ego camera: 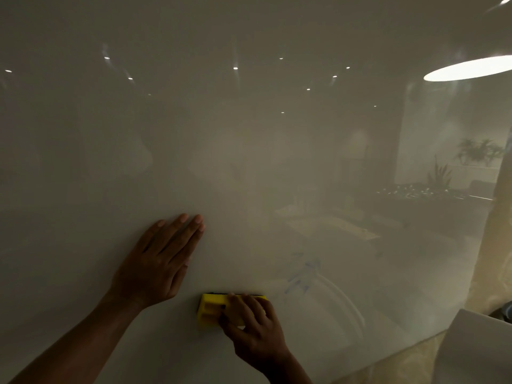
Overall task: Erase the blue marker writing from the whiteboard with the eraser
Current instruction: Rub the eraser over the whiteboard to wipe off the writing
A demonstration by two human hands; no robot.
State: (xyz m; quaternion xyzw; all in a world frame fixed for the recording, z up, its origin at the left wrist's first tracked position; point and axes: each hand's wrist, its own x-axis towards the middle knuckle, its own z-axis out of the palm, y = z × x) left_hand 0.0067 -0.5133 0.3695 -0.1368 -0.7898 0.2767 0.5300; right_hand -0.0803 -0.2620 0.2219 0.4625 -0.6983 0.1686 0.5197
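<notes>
A glossy whiteboard (221, 162) fills nearly the whole view. Faint, smeared blue marker writing (303, 273) remains low on the board, right of centre. My right hand (255, 325) presses a yellow eraser (212, 310) with a dark pad against the board, just left of and below the blue marks. My left hand (160, 264) lies flat on the board with fingers together, up and to the left of the eraser, holding nothing.
The board's right edge (493, 217) runs down the right side, with a beige patterned wall (498, 273) beyond it. A white object (482, 347) sits at the lower right corner. Ceiling lights and plants are mirrored in the board.
</notes>
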